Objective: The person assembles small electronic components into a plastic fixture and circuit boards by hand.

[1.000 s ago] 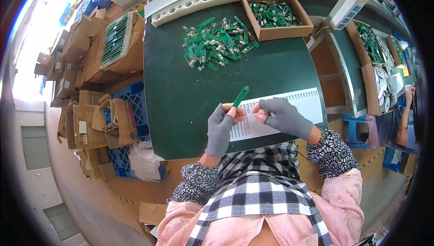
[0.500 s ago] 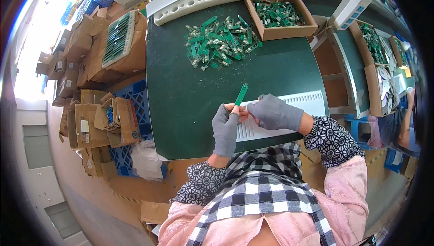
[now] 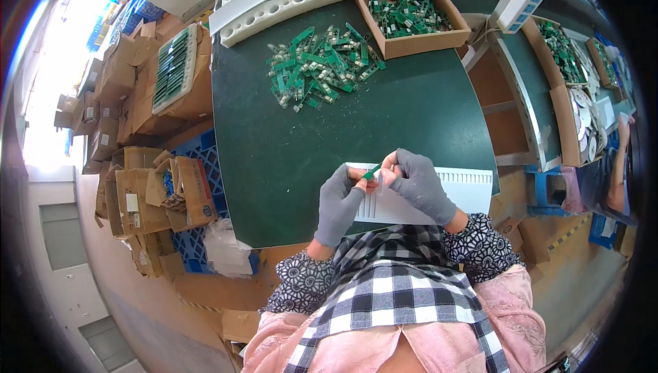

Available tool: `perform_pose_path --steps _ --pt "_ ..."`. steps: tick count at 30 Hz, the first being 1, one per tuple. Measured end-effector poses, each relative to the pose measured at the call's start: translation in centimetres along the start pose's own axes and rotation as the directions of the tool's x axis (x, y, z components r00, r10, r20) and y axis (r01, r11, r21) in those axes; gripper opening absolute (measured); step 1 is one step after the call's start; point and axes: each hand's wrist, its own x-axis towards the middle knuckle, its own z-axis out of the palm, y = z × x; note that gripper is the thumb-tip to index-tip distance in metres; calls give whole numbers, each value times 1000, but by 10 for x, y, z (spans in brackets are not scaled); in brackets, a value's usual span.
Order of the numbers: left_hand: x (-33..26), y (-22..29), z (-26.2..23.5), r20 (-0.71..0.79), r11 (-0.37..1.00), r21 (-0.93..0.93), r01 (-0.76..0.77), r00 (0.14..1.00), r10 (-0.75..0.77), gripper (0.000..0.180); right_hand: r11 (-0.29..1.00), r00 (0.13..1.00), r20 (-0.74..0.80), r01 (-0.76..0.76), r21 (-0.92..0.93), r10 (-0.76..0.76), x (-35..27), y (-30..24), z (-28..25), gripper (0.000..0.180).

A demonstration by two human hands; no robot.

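A slim green circuit board (image 3: pixel 371 173) sits in the fingertips of the left hand (image 3: pixel 338 202), pointing away from it toward the right hand (image 3: pixel 417 182). It looks light, stiff and thin, probably smooth enough to slip a little and brittle enough to suffer if bent, so the long edges seem the safest hold, clear of any small parts. The left hand pinches it between thumb and fingers, the back of the hand turned outward and the wrist rising from below. The right hand comes in from the opposite side, angled inward, thumb and forefinger drawn together by the board's far end; whether they grip the board or a small pale piece just beneath, I cannot tell. Both hands wear grey fingerless gloves. Under and to the right of the right hand lies a white slotted panel (image 3: pixel 460 202), on the dark green bench (image 3: pixel 291 150). Well beyond the left hand is a loose heap of similar boards (image 3: pixel 322 65); beyond the right hand stands an open cardboard box (image 3: pixel 426 45) of more.
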Motion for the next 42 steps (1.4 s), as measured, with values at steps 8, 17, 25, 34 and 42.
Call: perform_pose_path --steps 8,17,25,34,42 --pt "-2 0 0 -15 1000 23 8 1000 -8 9 990 998 -61 15 -142 -24 -1 -2 7 13" --pt "-3 -4 1 -41 1000 -12 9 999 -9 8 988 995 -96 12 -153 -27 -2 0 11 14" --pt "2 0 -1 1 999 39 -10 1000 10 10 980 993 -111 24 -199 -46 3 -2 12 15" --pt "-7 4 -1 10 997 -73 11 1000 -11 14 998 999 14 -35 58 34 16 -13 -20 24" --pt "54 57 -26 -36 740 619 -263 932 360 19 978 896 -393 203 -49 -206 96 -86 -109 27"
